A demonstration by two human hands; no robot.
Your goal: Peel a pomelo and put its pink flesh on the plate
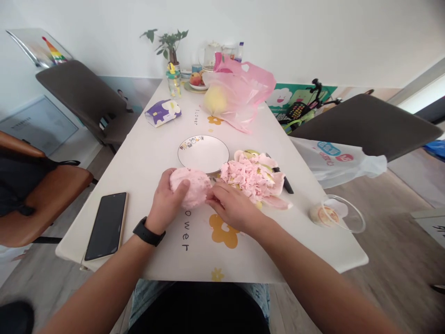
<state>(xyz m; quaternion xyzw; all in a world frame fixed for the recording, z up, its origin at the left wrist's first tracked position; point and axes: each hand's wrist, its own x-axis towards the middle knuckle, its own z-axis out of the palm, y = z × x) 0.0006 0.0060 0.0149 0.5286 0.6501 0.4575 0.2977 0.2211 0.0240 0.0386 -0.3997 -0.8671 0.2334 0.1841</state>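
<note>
Holds the pink fruit [196, 189] in left grip [167, 198], pinches its edge with right grip [230, 203], near pink scraps [249, 177] at three o'clock.

Someone at this white table [146, 162] has a pink-pithed pomelo [192, 189] cupped in the left hand [166, 197], a black watch [149, 232] on that wrist. The right hand's [227, 204] fingertips pinch at the fruit's right edge. Just beyond that hand there's a heap of torn pink-and-green peel [248, 176], a black handle [288, 184] poking out on its right. A cartoon-printed plate [205, 155] sits behind the pomelo, and a smartphone [106, 226] lies over by the left edge. Farther back I see a crumpled pink plastic bag [248, 93] and a potted plant [171, 46].
</note>
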